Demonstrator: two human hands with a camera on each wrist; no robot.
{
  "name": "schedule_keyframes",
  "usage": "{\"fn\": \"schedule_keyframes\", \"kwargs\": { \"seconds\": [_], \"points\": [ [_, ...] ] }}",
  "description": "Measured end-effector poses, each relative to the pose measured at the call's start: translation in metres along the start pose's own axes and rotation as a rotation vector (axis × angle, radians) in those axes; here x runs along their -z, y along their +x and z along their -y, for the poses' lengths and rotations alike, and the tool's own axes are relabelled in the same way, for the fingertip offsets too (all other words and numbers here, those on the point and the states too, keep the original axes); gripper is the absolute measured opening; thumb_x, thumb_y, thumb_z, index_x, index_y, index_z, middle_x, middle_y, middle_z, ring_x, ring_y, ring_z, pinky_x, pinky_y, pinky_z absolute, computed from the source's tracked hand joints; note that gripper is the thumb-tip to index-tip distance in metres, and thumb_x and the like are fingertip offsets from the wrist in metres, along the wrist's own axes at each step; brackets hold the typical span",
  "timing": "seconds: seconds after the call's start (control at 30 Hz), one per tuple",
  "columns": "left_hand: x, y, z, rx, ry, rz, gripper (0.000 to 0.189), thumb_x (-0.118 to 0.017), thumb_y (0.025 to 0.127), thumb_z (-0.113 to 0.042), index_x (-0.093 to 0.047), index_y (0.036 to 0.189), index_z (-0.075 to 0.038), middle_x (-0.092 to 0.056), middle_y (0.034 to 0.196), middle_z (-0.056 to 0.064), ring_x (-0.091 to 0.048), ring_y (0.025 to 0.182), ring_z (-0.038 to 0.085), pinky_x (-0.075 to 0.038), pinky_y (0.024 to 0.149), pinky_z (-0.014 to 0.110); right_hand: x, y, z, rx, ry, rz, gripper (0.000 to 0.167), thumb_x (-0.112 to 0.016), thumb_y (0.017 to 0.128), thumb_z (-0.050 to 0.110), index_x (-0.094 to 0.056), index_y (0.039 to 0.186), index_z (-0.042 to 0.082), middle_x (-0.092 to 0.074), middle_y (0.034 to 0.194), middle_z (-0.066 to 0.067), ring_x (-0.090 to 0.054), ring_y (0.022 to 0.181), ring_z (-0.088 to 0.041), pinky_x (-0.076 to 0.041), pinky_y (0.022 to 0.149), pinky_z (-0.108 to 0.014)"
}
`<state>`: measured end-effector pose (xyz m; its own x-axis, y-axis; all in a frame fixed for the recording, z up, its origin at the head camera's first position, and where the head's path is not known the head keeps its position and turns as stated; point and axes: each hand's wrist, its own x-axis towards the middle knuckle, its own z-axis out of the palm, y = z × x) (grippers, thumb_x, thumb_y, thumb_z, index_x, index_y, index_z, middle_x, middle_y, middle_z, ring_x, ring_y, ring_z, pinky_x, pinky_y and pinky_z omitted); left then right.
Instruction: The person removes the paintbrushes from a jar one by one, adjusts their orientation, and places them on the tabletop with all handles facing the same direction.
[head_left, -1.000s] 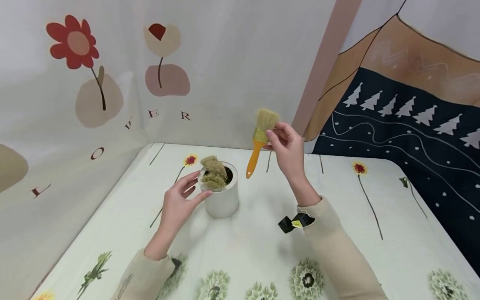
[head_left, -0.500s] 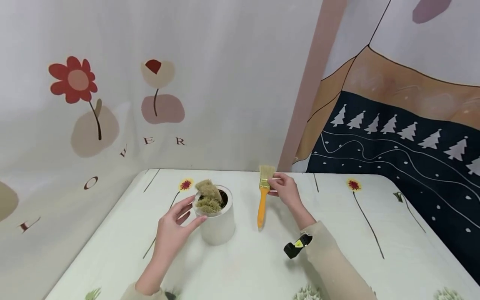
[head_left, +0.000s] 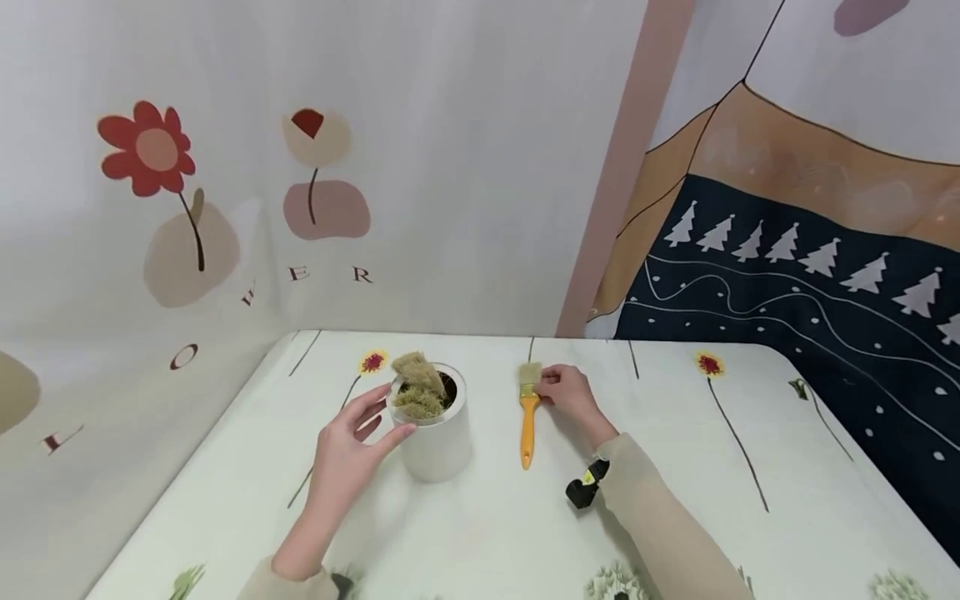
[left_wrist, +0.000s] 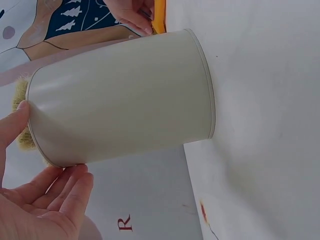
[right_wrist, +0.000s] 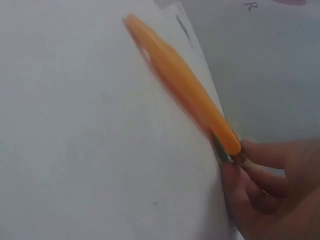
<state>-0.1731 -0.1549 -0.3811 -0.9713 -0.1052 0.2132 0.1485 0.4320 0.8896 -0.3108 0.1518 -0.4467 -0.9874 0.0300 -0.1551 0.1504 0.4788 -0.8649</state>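
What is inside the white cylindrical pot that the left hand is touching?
Inside the white cylindrical pot, tan bristle tufts poke above the rim, with a dark interior showing beside them. Anything lower, including the bottom, is hidden by the bristles and wall.

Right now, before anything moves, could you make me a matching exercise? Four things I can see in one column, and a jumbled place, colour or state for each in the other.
Column one:
1. Left hand
2. Right hand
3. Paintbrush
4. Pot

Column two:
A. Pale, standing upright
B. At the paintbrush's bristle end
C. Touching the pot near its top
D. Orange-handled

Right pairs: 1-C, 2-B, 3-D, 4-A.
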Motion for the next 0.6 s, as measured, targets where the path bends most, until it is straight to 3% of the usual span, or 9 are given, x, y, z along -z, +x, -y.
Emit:
{"fn": "schedule_keyframes", "kwargs": {
  "seconds": [0.13, 0.27, 0.4, 0.6],
  "points": [
    [0.003, 0.006, -0.002, -0.032, 0.008, -0.003, 0.063, -0.084, 0.082, -0.023, -0.058, 0.138, -0.009, -0.058, 0.144, 0.010, -0.058, 0.131, 0.030, -0.053, 0.107, 0.032, 0.003, 0.003, 0.011, 0.010, -0.041, -0.014, 0.036, -0.063, 0.095, 0.007, -0.060, 0.129, -0.004, -0.065, 0.113, -0.019, -0.065, 0.088, -0.018, -0.062, 0.073, -0.020],
    [0.003, 0.006, 0.001, -0.007, 0.012, 0.021, 0.065, -0.084, 0.081, -0.021, -0.058, 0.139, -0.010, -0.058, 0.144, 0.009, -0.058, 0.131, 0.029, -0.053, 0.108, 0.032, 0.008, -0.003, 0.013, -0.005, -0.064, -0.025, 0.040, -0.064, 0.095, 0.004, -0.057, 0.134, -0.001, -0.064, 0.118, -0.019, -0.066, 0.094, -0.022, -0.063, 0.077, -0.023],
    [0.003, 0.005, 0.001, -0.018, 0.019, 0.007, 0.063, -0.084, 0.081, -0.018, -0.058, 0.138, -0.009, -0.058, 0.143, 0.010, -0.058, 0.130, 0.029, -0.053, 0.108, 0.034, 0.011, -0.012, 0.023, 0.093, -0.069, -0.033, 0.040, -0.063, 0.095, 0.005, -0.057, 0.134, -0.001, -0.065, 0.122, -0.021, -0.065, 0.105, -0.030, -0.062, 0.087, -0.032],
    [0.005, 0.003, 0.001, -0.018, 0.019, 0.013, 0.063, -0.084, 0.082, -0.020, -0.058, 0.138, -0.008, -0.058, 0.143, 0.011, -0.059, 0.130, 0.029, -0.053, 0.108, 0.031, 0.006, -0.034, 0.056, 0.224, 0.003, 0.012, 0.038, -0.063, 0.097, 0.012, -0.059, 0.134, 0.003, -0.064, 0.129, -0.019, -0.063, 0.116, -0.035, -0.058, 0.103, -0.042]
  ]
}}
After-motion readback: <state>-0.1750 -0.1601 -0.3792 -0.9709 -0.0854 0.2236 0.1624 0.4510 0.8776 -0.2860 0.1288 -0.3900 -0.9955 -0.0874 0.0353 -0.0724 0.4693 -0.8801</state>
